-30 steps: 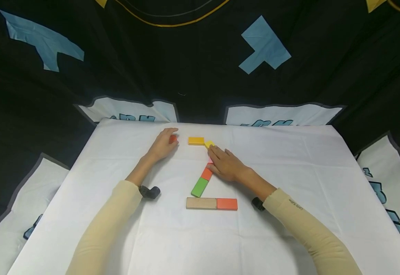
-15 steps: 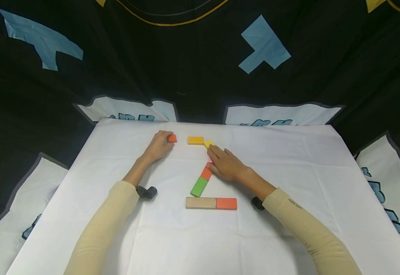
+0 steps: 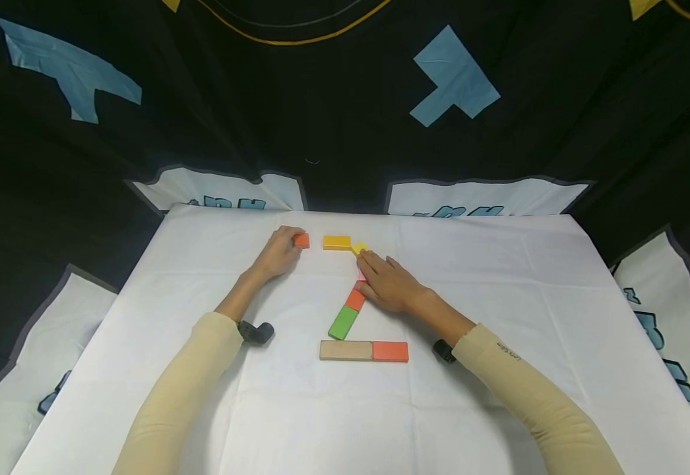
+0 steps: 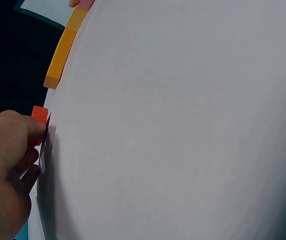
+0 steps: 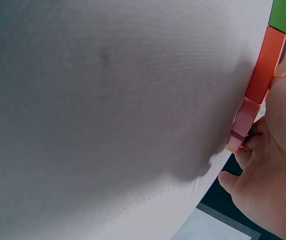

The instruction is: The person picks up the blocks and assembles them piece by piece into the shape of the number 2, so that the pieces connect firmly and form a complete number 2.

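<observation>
My left hand [image 3: 276,254] pinches a red-orange block [image 3: 302,241] near the table's far edge. In the left wrist view, thumb and finger hold that block [image 4: 39,114], a gap away from the amber block [image 4: 60,60]. My right hand [image 3: 392,285] rests with extended fingers over a curved row of blocks, its fingertips at the yellow block [image 3: 359,247]. The row continues through a pink block [image 5: 246,116], partly covered in the head view, an orange block [image 3: 355,299] beside my thumb, and a green block [image 3: 343,322].
Nearer to me, a bare wooden block [image 3: 346,350] lies end to end with another red-orange block [image 3: 390,351]. A white cloth [image 3: 475,409] covers the table. Behind it hangs a black curtain [image 3: 345,119] with blue patches.
Holding the red-orange block, my left hand shifts left and slightly nearer, then a little back right towards the amber block. My right hand stays in place.
</observation>
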Motion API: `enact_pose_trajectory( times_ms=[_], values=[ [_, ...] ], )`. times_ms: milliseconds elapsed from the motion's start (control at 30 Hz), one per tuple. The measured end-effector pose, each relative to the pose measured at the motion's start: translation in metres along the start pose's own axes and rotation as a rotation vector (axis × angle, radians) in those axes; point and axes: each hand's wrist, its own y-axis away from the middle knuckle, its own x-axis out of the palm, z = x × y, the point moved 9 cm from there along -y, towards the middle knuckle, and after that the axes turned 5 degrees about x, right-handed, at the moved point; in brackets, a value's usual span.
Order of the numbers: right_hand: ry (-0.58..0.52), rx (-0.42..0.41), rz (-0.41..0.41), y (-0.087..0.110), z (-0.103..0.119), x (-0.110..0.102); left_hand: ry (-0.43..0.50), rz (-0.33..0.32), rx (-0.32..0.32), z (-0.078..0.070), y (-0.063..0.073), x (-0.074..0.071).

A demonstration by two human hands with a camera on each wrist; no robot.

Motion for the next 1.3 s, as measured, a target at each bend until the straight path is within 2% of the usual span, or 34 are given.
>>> enact_pose_trajectory(
  times_ms=[433, 733, 1300],
  values=[
    [-0.009, 0.004, 0.001, 0.0, -0.001, 0.0, 0.017, 0.031, 0.06, -0.014, -0.003, 0.012],
    [-0.016, -0.008, -0.015, 0.001, 0.0, -0.001, -0.021, 0.048, 0.087, -0.023, -0.005, 0.016],
    [-0.037, -0.022, -0.033, 0.0, -0.001, -0.002, -0.058, 0.056, 0.067, -0.03, -0.008, 0.018]
  ],
)
